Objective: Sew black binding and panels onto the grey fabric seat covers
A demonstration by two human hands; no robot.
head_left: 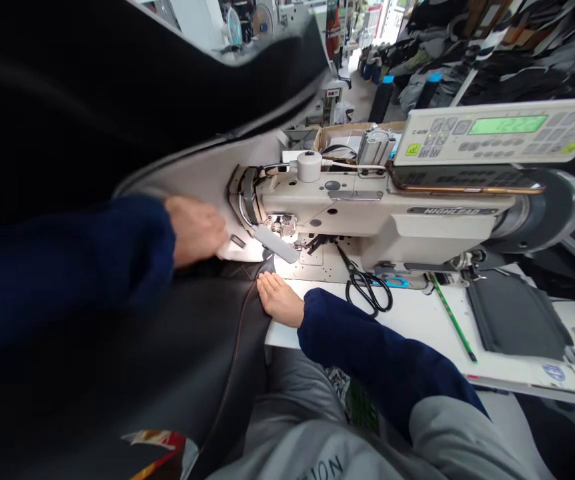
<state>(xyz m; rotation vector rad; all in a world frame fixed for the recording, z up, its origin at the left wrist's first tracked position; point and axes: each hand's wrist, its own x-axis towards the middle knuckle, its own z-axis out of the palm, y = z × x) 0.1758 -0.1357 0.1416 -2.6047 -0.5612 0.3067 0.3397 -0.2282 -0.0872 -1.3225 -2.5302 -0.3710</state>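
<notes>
A large sheet of black leather-like material (202,333) with an orange-red stitched seam (237,340) runs under the head of a sewing machine (317,207). My right hand (280,299) lies flat on its edge beside the seam, just in front of the needle area, fingers stretched out. Further left, my left hand (197,230) is smeared by motion against the pale underside (197,173) of the raised part of the material. Its fingers do not show clearly enough to tell their hold. The needle itself is hidden behind a grey guard (275,243).
Black-handled scissors (367,287) lie on the machine bed. Right of them are a green pencil (452,317) and a dark grey padded piece (520,313). A control panel (502,130) and a phone (467,180) sit on the machine. Raised black material (142,87) blocks the upper left.
</notes>
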